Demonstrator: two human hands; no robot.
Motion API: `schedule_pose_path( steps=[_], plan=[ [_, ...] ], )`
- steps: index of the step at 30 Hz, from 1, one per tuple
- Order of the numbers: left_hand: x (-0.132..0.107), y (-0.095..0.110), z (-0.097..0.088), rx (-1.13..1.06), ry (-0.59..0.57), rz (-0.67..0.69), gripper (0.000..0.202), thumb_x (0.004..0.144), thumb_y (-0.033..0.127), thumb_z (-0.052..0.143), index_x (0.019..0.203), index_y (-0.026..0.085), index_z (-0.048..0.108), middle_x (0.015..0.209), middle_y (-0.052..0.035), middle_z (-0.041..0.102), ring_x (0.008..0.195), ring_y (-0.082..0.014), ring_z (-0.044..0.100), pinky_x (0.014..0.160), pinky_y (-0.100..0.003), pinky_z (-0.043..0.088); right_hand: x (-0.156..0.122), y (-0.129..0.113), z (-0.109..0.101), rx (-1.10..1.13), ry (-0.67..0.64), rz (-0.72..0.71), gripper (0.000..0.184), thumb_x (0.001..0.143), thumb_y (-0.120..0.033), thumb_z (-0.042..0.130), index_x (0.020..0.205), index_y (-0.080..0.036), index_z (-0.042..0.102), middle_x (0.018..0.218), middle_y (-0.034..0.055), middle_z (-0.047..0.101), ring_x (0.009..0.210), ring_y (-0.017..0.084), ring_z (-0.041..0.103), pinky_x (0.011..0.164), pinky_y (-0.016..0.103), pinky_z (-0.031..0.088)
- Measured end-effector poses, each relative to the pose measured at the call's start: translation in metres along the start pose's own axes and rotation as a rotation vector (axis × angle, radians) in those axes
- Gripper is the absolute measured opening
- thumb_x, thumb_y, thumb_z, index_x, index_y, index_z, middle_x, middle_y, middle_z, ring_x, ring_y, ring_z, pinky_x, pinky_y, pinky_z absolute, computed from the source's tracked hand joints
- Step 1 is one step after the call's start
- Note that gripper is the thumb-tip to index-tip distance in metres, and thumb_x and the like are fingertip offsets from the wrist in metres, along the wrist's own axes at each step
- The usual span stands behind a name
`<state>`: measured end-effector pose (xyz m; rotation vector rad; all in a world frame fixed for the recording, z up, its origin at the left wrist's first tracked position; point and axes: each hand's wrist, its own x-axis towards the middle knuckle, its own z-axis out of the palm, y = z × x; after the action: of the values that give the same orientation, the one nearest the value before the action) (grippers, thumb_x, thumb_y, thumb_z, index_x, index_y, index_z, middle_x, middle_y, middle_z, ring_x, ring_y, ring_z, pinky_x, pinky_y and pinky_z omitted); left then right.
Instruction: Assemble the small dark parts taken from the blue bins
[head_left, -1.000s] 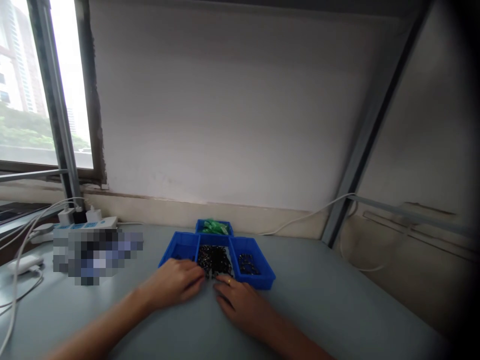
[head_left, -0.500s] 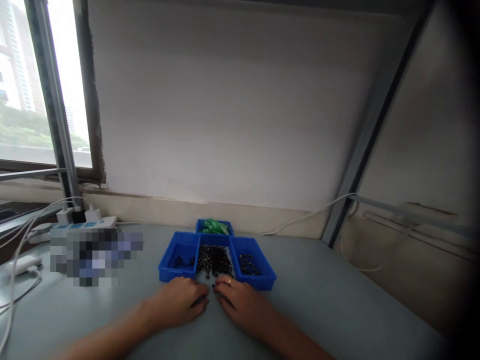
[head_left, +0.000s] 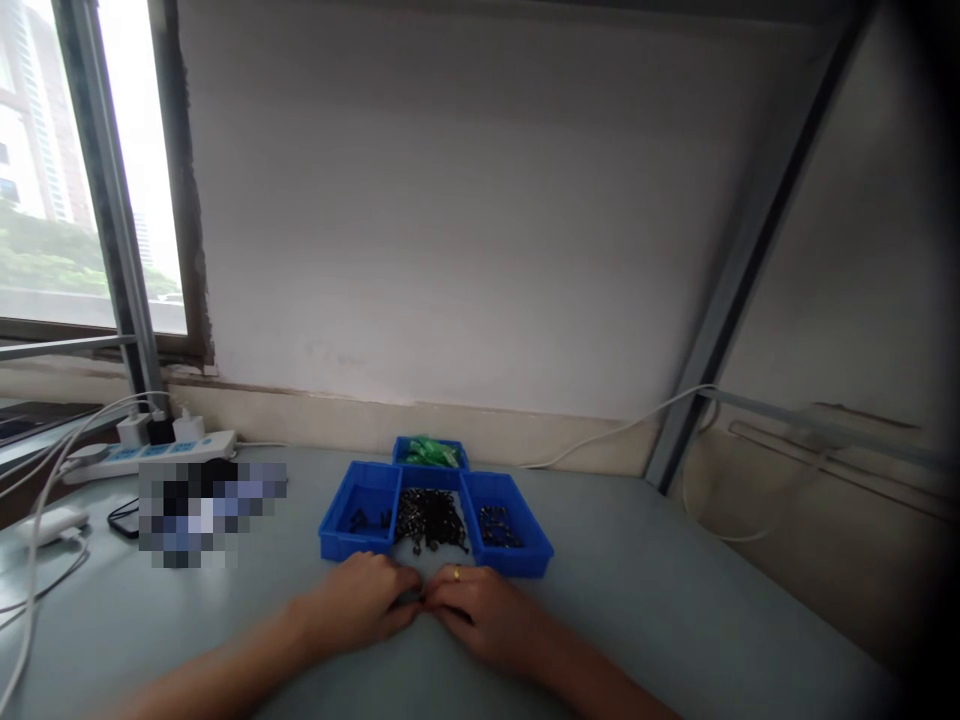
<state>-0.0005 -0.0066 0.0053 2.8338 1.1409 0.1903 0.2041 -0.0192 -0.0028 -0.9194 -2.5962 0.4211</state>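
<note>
My left hand (head_left: 364, 600) and my right hand (head_left: 491, 612) meet fingertip to fingertip just above the table, both with fingers pinched. Between the tips a tiny dark piece barely shows; its kind is too small to tell. A ring sits on a finger of the right hand. Just beyond the hands lies a pile of small black, partly shiny parts (head_left: 431, 518), perhaps screws. The left blue bin (head_left: 358, 545) holds a few black pieces (head_left: 360, 521). In the right blue bin (head_left: 525, 562) are several dark metallic pieces (head_left: 499, 527).
Behind the pile stands a third blue bin (head_left: 431, 478) with green plastic packets (head_left: 427, 452). On the left are a power strip (head_left: 150, 453) with plugs, white cables, a white charger (head_left: 56, 525) and a blurred-out item (head_left: 217, 510). A metal post (head_left: 690, 390) rises at the right.
My hands have come together, closing the small gap between their fingertips. The dark piece at the right fingertips has moved down to where both hands meet. The bins and pile stay put.
</note>
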Motion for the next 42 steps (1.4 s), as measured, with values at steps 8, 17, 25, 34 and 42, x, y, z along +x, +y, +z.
schedule_pose_path(
  steps=[8,17,25,34,42],
  plan=[
    [0.001,0.001,0.001,-0.067,0.014,-0.012,0.014,0.082,0.025,0.049,0.085,0.021,0.063,0.073,-0.0022,0.068,0.069,-0.0207,0.065,0.057,-0.023,0.043,0.000,-0.003,-0.003,0.001,0.017,0.077,0.019,0.087,-0.016,0.047,0.098,-0.019,0.063,0.096,0.0036,0.063,0.090,0.015,0.058,0.082,0.024,0.043],
    [-0.001,0.005,-0.009,-0.118,0.042,-0.036,0.014,0.076,0.022,0.048,0.084,0.021,0.060,0.068,0.0011,0.065,0.063,-0.0167,0.062,0.051,-0.020,0.038,0.001,0.000,0.002,-0.121,0.022,0.157,0.009,0.087,-0.021,0.048,0.086,-0.018,0.057,0.088,0.0023,0.060,0.081,0.016,0.058,0.071,0.025,0.043],
    [0.000,0.006,-0.003,-0.074,0.029,-0.046,0.013,0.076,0.022,0.048,0.085,0.021,0.057,0.068,0.0009,0.065,0.063,-0.0177,0.062,0.050,-0.020,0.038,0.000,-0.004,-0.002,-0.162,0.044,0.109,0.010,0.088,-0.019,0.046,0.085,-0.018,0.055,0.082,0.0016,0.062,0.075,0.016,0.059,0.065,0.024,0.041],
    [0.001,0.005,-0.001,-0.037,0.024,-0.015,0.010,0.079,0.025,0.048,0.081,0.021,0.057,0.068,-0.0010,0.066,0.063,-0.0202,0.064,0.050,-0.022,0.040,-0.003,0.002,0.004,-0.206,0.106,0.026,0.010,0.088,-0.021,0.048,0.089,-0.019,0.058,0.084,0.0012,0.065,0.077,0.016,0.061,0.070,0.025,0.041],
    [0.000,0.003,0.000,-0.120,0.088,-0.013,0.008,0.083,0.027,0.049,0.084,0.021,0.055,0.070,0.0021,0.064,0.064,-0.0161,0.062,0.053,-0.020,0.039,0.000,-0.004,-0.003,-0.174,0.024,0.155,0.010,0.086,-0.020,0.050,0.079,-0.018,0.058,0.077,0.0007,0.064,0.070,0.015,0.060,0.062,0.023,0.040]
  ],
)
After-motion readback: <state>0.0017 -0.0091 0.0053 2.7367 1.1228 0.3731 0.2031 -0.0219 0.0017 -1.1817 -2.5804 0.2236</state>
